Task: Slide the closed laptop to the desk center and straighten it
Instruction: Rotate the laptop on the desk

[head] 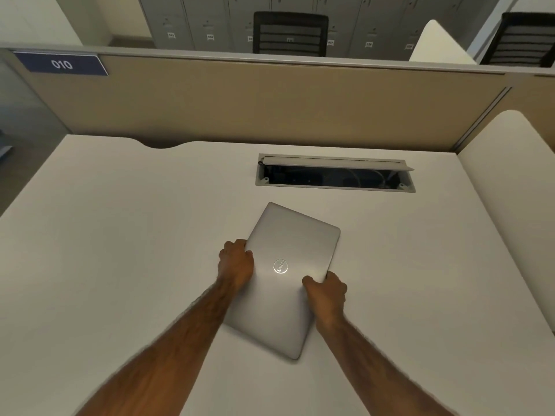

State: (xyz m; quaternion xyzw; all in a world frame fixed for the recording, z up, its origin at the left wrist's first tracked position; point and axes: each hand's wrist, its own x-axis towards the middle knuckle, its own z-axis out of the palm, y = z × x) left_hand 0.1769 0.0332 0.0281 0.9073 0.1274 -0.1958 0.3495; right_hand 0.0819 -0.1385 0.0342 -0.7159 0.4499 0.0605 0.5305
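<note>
A closed silver laptop (288, 253) with a round logo on its lid lies flat on the white desk (120, 235), near the desk's middle. It is skewed, its long sides running from near-left to far-right at an angle to the desk edge. My left hand (237, 262) grips the laptop's left long edge, fingers curled over it. My right hand (326, 291) grips the right long edge, thumb on the lid.
An open cable hatch (335, 175) is cut into the desk just beyond the laptop. A beige partition (270, 106) with a blue "010" sign (61, 64) closes the far side. A white divider (510, 181) bounds the right. Black chairs and grey lockers stand behind the partition.
</note>
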